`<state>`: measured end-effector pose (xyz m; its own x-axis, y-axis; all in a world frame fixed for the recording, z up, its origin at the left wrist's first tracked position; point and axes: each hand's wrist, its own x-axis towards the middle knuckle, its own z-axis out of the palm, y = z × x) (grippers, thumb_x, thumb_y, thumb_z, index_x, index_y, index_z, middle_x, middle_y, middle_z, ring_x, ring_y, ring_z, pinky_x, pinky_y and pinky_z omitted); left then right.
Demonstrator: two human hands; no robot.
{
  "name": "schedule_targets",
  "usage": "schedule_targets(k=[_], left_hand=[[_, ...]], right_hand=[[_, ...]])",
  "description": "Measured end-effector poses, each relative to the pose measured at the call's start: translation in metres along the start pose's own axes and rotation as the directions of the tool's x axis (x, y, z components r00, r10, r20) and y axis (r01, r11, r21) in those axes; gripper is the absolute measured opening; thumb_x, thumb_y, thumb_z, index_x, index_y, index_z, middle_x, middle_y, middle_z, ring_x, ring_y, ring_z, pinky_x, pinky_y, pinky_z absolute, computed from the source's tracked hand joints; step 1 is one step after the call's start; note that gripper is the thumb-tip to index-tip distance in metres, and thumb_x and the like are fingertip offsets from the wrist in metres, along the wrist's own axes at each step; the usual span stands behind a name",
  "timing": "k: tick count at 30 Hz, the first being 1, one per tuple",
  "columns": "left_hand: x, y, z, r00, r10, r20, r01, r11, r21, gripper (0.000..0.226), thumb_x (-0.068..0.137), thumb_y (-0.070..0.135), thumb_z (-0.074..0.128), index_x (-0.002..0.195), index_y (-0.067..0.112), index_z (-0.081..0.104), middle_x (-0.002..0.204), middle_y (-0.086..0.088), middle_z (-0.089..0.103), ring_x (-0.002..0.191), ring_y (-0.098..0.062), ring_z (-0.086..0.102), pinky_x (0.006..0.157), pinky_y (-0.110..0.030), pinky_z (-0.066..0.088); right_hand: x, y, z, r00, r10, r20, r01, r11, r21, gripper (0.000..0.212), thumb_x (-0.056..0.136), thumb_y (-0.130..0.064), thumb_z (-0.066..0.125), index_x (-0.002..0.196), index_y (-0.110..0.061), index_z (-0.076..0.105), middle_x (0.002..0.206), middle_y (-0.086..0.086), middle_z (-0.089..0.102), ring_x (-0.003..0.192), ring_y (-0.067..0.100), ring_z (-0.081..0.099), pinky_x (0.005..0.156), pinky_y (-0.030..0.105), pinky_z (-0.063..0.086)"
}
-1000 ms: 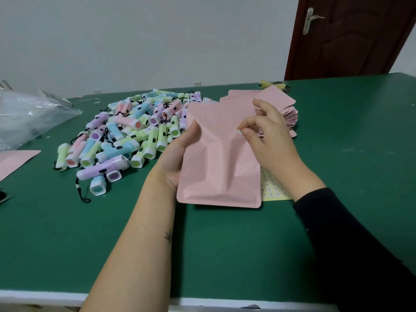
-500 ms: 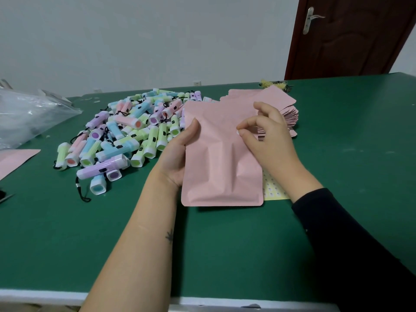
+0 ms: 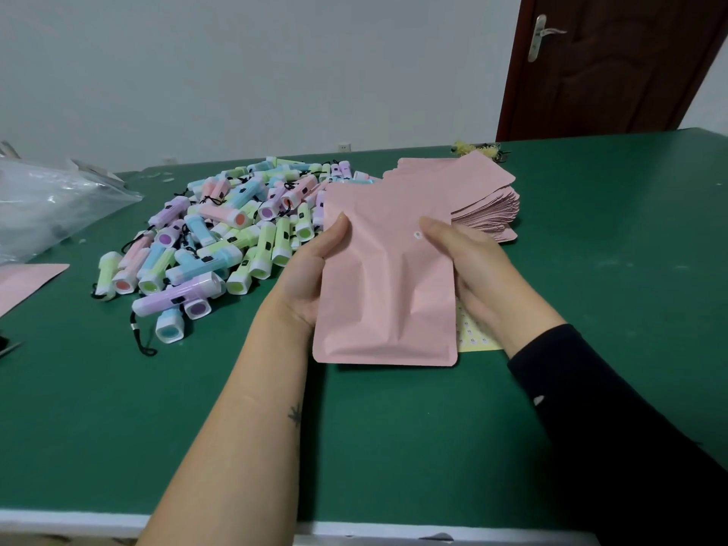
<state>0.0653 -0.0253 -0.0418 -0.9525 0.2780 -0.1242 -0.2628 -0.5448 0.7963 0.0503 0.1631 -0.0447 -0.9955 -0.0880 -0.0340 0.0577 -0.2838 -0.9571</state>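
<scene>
A pink pouch [image 3: 388, 277] stands upright over the green table [image 3: 394, 447], bulging in the middle, with a small white round sticker [image 3: 418, 235] near its upper right. My left hand [image 3: 311, 277] grips its left edge, thumb on the front. My right hand [image 3: 484, 273] grips its right edge, thumb beside the sticker and fingers behind. A pile of pastel mini flashlights [image 3: 220, 238] lies to the left. A stack of flat pink pouches [image 3: 476, 202] lies behind the held one.
A yellow sticker sheet [image 3: 474, 340] lies under my right wrist. A clear plastic bag [image 3: 51, 206] sits at far left, with one loose pink pouch [image 3: 23, 281] near it. A brown door [image 3: 614, 61] stands behind the table's far right corner.
My right hand stopped pinching at the pouch's upper front and moved to grip the right edge. A white sticker now shows on the pouch where the fingers were.
</scene>
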Motion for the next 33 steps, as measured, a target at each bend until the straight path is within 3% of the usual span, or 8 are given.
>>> schedule_targets(k=[4, 9, 19, 22, 25, 28, 30, 33], left_hand=[[-0.001, -0.001, 0.002, 0.999, -0.028, 0.031, 0.028, 1.0, 0.004, 0.043, 0.099, 0.037, 0.047, 0.092, 0.01, 0.081, 0.101, -0.009, 0.076, 0.091, -0.024, 0.074, 0.071, -0.035, 0.06], [0.001, -0.003, 0.005, 0.999, -0.038, -0.006, 0.038, 0.999, 0.026, 0.042, 0.097, 0.036, 0.049, 0.09, 0.009, 0.081, 0.098, -0.01, 0.076, 0.086, -0.024, 0.074, 0.068, -0.035, 0.06], [0.003, 0.0, 0.002, 0.998, -0.043, -0.052, 0.044, 0.999, 0.012, 0.036, 0.096, 0.034, 0.054, 0.089, 0.01, 0.081, 0.096, -0.009, 0.076, 0.085, -0.024, 0.074, 0.067, -0.036, 0.06], [0.005, 0.0, 0.003, 0.995, -0.042, -0.094, 0.043, 0.999, 0.004, 0.036, 0.096, 0.034, 0.054, 0.097, 0.008, 0.079, 0.098, -0.011, 0.076, 0.085, -0.026, 0.074, 0.065, -0.037, 0.061], [0.01, 0.001, 0.003, 0.99, 0.039, -0.139, -0.05, 0.996, -0.077, 0.038, 0.102, 0.036, 0.046, 0.113, 0.005, 0.066, 0.104, -0.014, 0.074, 0.09, -0.028, 0.073, 0.071, -0.039, 0.06], [0.014, 0.003, 0.002, 0.983, 0.11, -0.144, -0.134, 0.977, -0.165, 0.04, 0.103, 0.038, 0.043, 0.115, 0.005, 0.063, 0.108, -0.015, 0.073, 0.094, -0.029, 0.072, 0.075, -0.042, 0.059], [0.013, 0.003, 0.002, 0.987, 0.095, -0.13, -0.111, 0.987, -0.117, 0.037, 0.101, 0.036, 0.047, 0.113, 0.005, 0.064, 0.105, -0.015, 0.074, 0.092, -0.029, 0.073, 0.072, -0.041, 0.061], [0.011, 0.002, 0.001, 0.992, 0.057, -0.115, -0.057, 0.998, 0.006, 0.031, 0.099, 0.03, 0.052, 0.109, 0.005, 0.067, 0.102, -0.013, 0.075, 0.091, -0.027, 0.073, 0.07, -0.037, 0.061]], right_hand=[[0.0, 0.007, 0.004, 0.993, -0.103, -0.049, 0.096, 0.987, -0.133, 0.009, 0.086, -0.016, 0.073, 0.094, -0.014, 0.074, 0.09, 0.002, 0.077, 0.077, 0.016, 0.073, 0.066, 0.026, 0.059], [0.002, 0.006, 0.0, 0.979, -0.183, -0.089, 0.163, 0.967, -0.197, 0.009, 0.084, -0.01, 0.073, 0.088, -0.018, 0.073, 0.091, 0.002, 0.075, 0.082, 0.017, 0.071, 0.076, 0.031, 0.059], [0.002, 0.006, 0.003, 0.973, -0.216, -0.075, 0.199, 0.961, -0.191, 0.009, 0.087, -0.011, 0.071, 0.086, -0.02, 0.071, 0.089, 0.0, 0.074, 0.077, 0.014, 0.069, 0.073, 0.03, 0.057], [0.002, 0.006, 0.003, 0.986, -0.154, -0.057, 0.145, 0.981, -0.131, 0.003, 0.089, -0.018, 0.069, 0.09, -0.015, 0.07, 0.09, -0.002, 0.075, 0.079, 0.015, 0.07, 0.07, 0.027, 0.057], [0.004, 0.007, 0.002, 1.0, -0.03, 0.01, 0.031, 0.992, -0.123, 0.019, 0.089, -0.033, 0.068, 0.102, -0.018, 0.069, 0.105, -0.002, 0.074, 0.1, 0.017, 0.068, 0.086, 0.033, 0.054], [0.001, 0.01, 0.002, 0.994, 0.007, 0.107, 0.018, 0.973, -0.23, 0.019, 0.085, -0.034, 0.073, 0.097, -0.02, 0.073, 0.092, -0.006, 0.076, 0.084, 0.012, 0.072, 0.069, 0.027, 0.056], [0.0, 0.013, 0.004, 0.994, 0.008, 0.112, 0.019, 0.97, -0.243, 0.019, 0.082, -0.031, 0.075, 0.097, -0.019, 0.073, 0.09, -0.005, 0.077, 0.08, 0.013, 0.073, 0.064, 0.026, 0.057], [0.001, 0.014, 0.005, 0.996, 0.001, 0.09, 0.019, 0.976, -0.216, 0.023, 0.082, -0.031, 0.076, 0.1, -0.018, 0.072, 0.094, -0.005, 0.077, 0.086, 0.016, 0.074, 0.078, 0.033, 0.058]])
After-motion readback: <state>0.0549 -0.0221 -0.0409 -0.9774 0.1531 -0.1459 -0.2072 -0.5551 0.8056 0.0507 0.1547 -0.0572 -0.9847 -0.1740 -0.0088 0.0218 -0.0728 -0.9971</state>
